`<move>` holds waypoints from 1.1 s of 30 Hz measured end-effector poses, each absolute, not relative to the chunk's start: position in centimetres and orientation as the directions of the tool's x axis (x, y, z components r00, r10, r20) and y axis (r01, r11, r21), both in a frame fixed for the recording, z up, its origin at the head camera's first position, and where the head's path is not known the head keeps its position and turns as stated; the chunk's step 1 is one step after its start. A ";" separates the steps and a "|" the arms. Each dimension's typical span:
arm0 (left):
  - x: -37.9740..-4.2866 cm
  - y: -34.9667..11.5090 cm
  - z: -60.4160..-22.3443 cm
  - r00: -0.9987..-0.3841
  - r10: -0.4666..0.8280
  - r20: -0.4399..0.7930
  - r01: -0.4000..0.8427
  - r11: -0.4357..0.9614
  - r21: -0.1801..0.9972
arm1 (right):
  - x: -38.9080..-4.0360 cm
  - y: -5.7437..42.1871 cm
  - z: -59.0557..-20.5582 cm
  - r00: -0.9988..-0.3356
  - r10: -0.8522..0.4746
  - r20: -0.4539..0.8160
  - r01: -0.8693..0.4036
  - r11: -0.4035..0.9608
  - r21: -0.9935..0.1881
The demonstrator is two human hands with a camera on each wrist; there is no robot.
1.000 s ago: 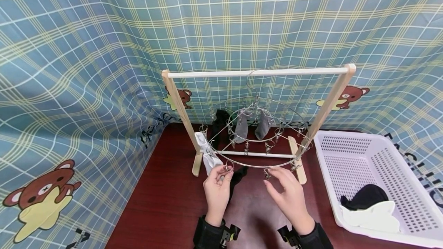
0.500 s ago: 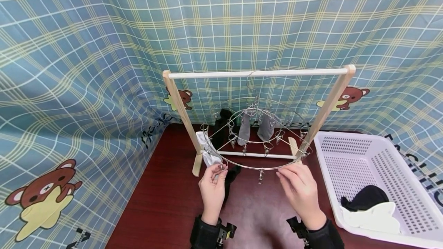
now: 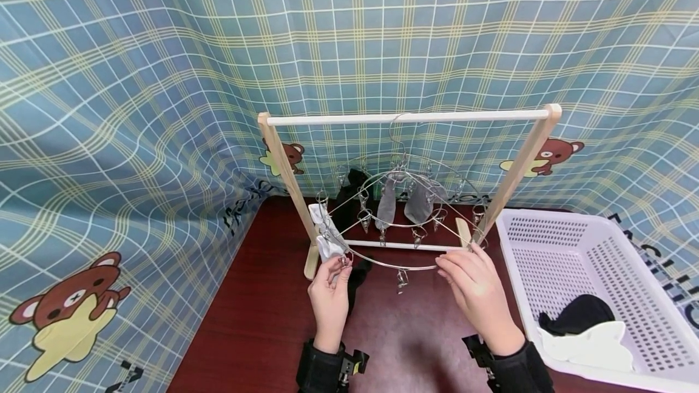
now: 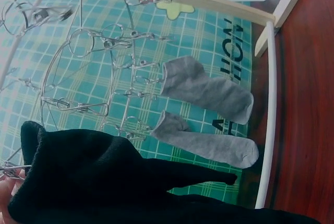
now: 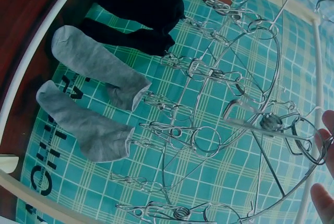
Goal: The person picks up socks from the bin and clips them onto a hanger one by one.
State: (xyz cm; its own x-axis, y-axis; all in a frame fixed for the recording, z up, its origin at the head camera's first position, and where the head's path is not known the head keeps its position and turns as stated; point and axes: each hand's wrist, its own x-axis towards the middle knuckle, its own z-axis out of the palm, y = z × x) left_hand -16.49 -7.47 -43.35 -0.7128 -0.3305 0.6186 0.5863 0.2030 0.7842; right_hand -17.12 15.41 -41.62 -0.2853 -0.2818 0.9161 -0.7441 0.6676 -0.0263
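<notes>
A round wire sock hanger (image 3: pixel 420 268) with many metal clips hangs from a white rail. My left hand (image 3: pixel 329 305) pinches a metal clip (image 4: pixel 11 171) at its front left edge. Below that clip hangs a black sock (image 4: pixel 83 172), large in the left wrist view and mostly behind my hand in the head view. My right hand (image 3: pixel 483 296) holds the hanger's rim at the front right, fingers bent over the wire. An unused clip (image 3: pixel 402 281) dangles between my hands. Two grey socks (image 5: pixel 96 67) and black socks (image 5: pixel 138 2) hang at the back; a white sock (image 3: pixel 327 238) hangs left.
The wooden stand (image 3: pixel 516 174) carries the white rail (image 3: pixel 349 119) on a dark red table (image 3: pixel 240 320). To the right stands a white perforated basket (image 3: pixel 516 272) holding a black sock (image 3: pixel 581 314) and a white one (image 3: pixel 592 347). Plaid cloth (image 3: pixel 437 35) surrounds the table.
The hanger has turned, its front edge moving left with the dangling clip. My left hand has shifted left with its clip; my right hand has moved right from that dangling clip onto the rim.
</notes>
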 end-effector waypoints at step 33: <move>-15.7 -7.2 -43.2 -0.578 -0.435 0.690 0.655 0.257 0.710 | -16.9 14.1 -40.9 -0.237 -0.332 0.913 -0.779 0.626 0.026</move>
State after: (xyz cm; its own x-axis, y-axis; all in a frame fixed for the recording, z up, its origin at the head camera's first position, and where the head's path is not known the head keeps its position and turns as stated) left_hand -15.72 -7.23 -43.21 -0.5777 -0.4355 0.6904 0.6553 0.2568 0.7103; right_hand -16.94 14.07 -40.91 -0.2370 -0.3321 0.9130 -0.7791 0.6263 0.0255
